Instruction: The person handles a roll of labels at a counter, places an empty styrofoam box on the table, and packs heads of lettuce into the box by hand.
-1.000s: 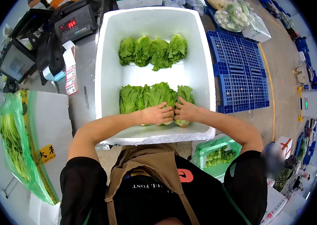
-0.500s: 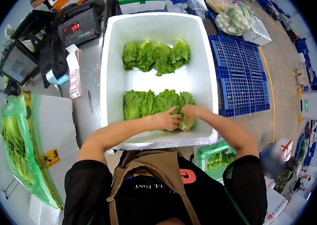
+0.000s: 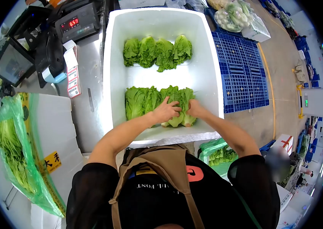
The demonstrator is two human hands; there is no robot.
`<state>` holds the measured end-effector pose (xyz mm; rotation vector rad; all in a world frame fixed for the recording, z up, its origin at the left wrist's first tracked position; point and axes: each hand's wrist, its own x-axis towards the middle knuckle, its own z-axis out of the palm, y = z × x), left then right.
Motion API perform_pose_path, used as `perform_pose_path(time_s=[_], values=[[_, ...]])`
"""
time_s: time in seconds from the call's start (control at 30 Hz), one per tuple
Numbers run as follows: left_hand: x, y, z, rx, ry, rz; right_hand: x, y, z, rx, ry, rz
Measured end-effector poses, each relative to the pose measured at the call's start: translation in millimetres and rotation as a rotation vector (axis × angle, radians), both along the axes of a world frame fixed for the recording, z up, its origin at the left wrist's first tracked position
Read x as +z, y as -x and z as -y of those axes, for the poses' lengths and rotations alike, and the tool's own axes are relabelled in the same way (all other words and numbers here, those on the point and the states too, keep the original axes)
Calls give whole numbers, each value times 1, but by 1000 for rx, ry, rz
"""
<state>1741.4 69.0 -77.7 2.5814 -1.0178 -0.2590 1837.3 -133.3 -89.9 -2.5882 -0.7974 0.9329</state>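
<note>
A deep white foam box (image 3: 217, 72) holds two rows of green lettuce. The far row (image 3: 164, 53) lies against the back wall with leafy ends toward me, and the near row (image 3: 135, 103) has pale stem ends toward me. My left hand (image 3: 167, 110) rests on the lettuce head third from the left (image 3: 174, 121), thumb and fingers apart. On the right side of the near row, my right hand (image 3: 196, 109) has its fingers curled against the rightmost lettuce head (image 3: 187, 97). Some of its fingertips are hidden by leaves.
A scale display (image 3: 70, 24) shows red digits at the upper left, with a strip of labels (image 3: 73, 82) below it. Left stands a foam box (image 3: 50, 126) with green-bagged vegetables (image 3: 10, 149). A blue pallet (image 3: 241, 72) lies right; another lettuce box (image 3: 220, 156) sits below.
My right hand has shifted off the stem of the rightmost head to its side, and that head now sits straighter. The scale reading has risen from 4.93 to 6.59. The view has shifted slightly.
</note>
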Motion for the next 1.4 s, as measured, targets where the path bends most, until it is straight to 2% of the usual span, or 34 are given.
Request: perform_pose_path(time_s=[0.07, 0.17, 0.23, 0.3, 0.37, 0.5, 0.6, 0.7, 0.77, 0.9, 1.0, 1.13, 1.2, 1.27, 1.3, 1.37, 1.4], values=[[2, 3, 3, 26, 17, 3, -9, 10, 14, -285, -103, 81], [3, 3, -4, 30, 51, 11, -9, 16, 15, -728, -82, -312], [3, 2, -9, 50, 75, 1, 20, 14, -27, -926, 117, -244], [2, 5, -11, 64, 102, 2, 13, 15, -36, -1003, 83, -291], [-1, 3, -16, 65, 128, 45, -29, 10, -20, -944, -185, -435], [-1, 7, -31, 130, 200, 7, 43, 31, -56, -496, -38, 2], [-4, 13, -24, 174, 180, 51, 31, 30, -46, -254, -140, 244], [-4, 11, -13, 138, 157, 83, 37, 22, -9, -571, -102, 255], [-6, 9, -11, 136, 173, 64, -2, 9, 5, -569, -71, 143], [-6, 9, -16, 133, 193, 38, 19, 9, -18, -433, 128, 37], [3, 10, -1, 28, 137, 97, 33, 25, -22, -607, 256, -290], [6, -1, 25, 11, -8, 17, -8, 19, -11, -525, 162, -300], [-13, -2, 34, 23, 3, -8, -33, 17, -4, -453, 87, -248], [-15, -1, 38, 43, -8, -15, -21, 15, -8, -497, 140, -269], [-18, -1, 35, 31, 14, 70, -14, 13, -12, -516, 165, -277], [-4, -6, 31, 12, -10, -45, -15, -1, -9, -435, 239, -456], [-14, -9, 35, 33, -89, 18, -24, -11, -2, -298, 249, -417]])
